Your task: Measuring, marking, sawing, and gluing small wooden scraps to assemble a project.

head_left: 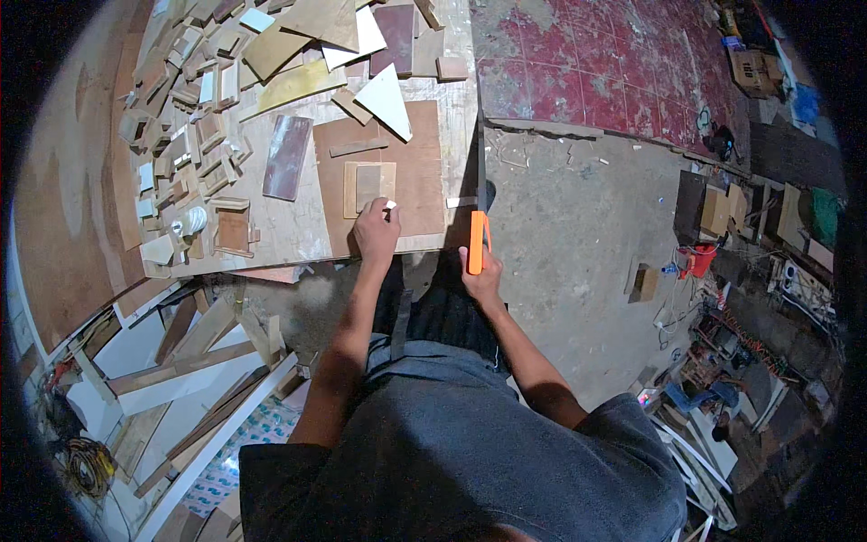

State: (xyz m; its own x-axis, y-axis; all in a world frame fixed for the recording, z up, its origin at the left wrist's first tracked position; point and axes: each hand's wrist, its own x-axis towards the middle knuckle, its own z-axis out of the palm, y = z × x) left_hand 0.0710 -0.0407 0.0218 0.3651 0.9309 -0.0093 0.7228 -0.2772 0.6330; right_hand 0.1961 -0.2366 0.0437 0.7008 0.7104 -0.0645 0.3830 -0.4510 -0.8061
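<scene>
My right hand [481, 275] is closed round the orange handle of a handsaw [476, 242], just off the table's right front corner. The saw's dark, narrow blade points away from me along the table's right edge. Over the near part of a brown board [422, 172], my left hand [377, 233] has its fingers bent round a small white piece [390, 206]. Beyond those fingers lie small stacked rectangular wood pieces [368, 183], partly covered by the hand. A thin wood strip [358, 147] lies farther up the board, and a white strip [461, 202] sits by the table's right edge.
Many wood offcuts [185, 135] crowd the table's left side. A dark flat panel [288, 157], a white triangle [386, 102] and larger sheets lie farther back. Boards [185, 370] are heaped below left. At right are a red container [698, 261], cables and tools on the concrete floor [578, 235].
</scene>
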